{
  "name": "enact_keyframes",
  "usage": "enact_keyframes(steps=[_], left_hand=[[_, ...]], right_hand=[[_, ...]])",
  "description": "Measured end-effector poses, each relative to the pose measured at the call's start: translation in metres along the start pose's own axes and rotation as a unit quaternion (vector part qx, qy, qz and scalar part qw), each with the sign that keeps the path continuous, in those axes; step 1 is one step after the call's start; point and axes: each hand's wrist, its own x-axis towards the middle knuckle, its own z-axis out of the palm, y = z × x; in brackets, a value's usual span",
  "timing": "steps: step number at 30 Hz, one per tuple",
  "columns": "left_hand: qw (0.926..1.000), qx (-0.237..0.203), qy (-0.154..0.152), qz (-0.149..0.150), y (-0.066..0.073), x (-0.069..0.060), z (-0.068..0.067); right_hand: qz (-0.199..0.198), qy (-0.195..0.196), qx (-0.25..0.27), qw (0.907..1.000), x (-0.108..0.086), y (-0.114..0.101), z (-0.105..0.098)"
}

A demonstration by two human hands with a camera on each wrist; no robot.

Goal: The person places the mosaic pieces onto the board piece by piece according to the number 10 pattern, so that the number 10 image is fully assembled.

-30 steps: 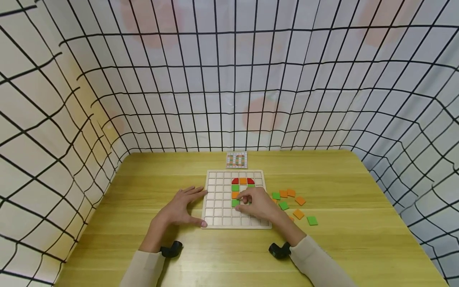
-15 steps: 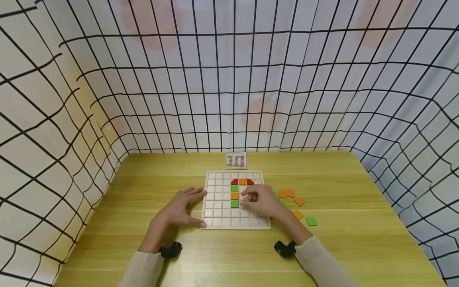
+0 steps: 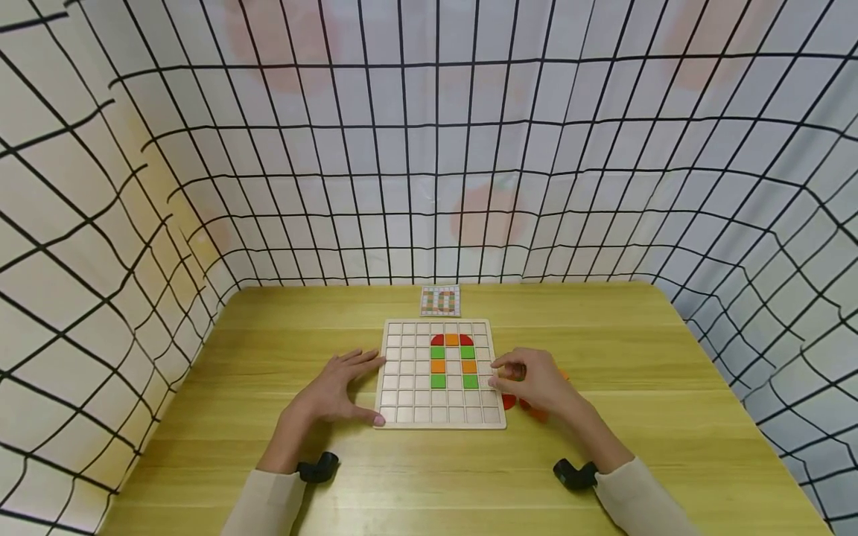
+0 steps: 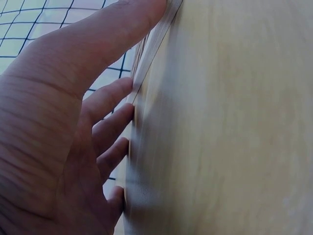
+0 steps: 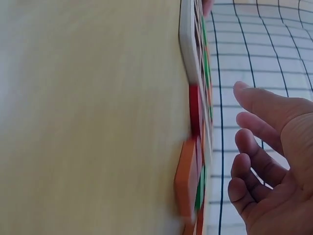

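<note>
A pale wooden grid board [image 3: 409, 398] lies on the table in front of me. Tiles stand on it in an arch: an orange tile [image 3: 452, 339] between two rounded red tiles [image 3: 438, 340] on top, with columns of green tiles [image 3: 438, 381] and orange ones below. My left hand [image 3: 328, 388] touches the board's left edge with thumb and spread fingers. Over the right edge hovers my right hand [image 3: 539, 381], fingers loosely bent; in the right wrist view its thumb and fingers [image 5: 257, 147] stand apart with nothing between them.
Loose tiles, among them a red one [image 3: 509, 402] and an orange one [image 5: 186, 176], lie right of the board, partly hidden under my right hand. A small printed pattern card [image 3: 440, 301] lies behind the board. Black netting [image 3: 436, 212] over white cloth encloses the table [image 3: 415, 484].
My right hand has moved right, from over the arch's right column to the board's right edge, uncovering the green and orange tiles there. The left hand has stayed at the board's left edge.
</note>
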Motion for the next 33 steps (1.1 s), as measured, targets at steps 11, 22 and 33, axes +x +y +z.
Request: enact_keyframes(steps=[11,22,33], left_hand=[[0.9999,0.0,0.01,0.01,-0.002,-0.001,0.001],[0.9998,0.0,0.011,0.016,0.0,0.0,0.002],[0.9999,-0.001,0.007,0.009,-0.003,0.001,0.003]], right_hand=[[0.018,0.013,-0.06,0.998,-0.033,0.024,-0.024],[0.03,-0.015,-0.065,0.9973,-0.048,0.033,-0.027],[0.006,-0.027,-0.073,0.9969,-0.046,0.032,-0.028]])
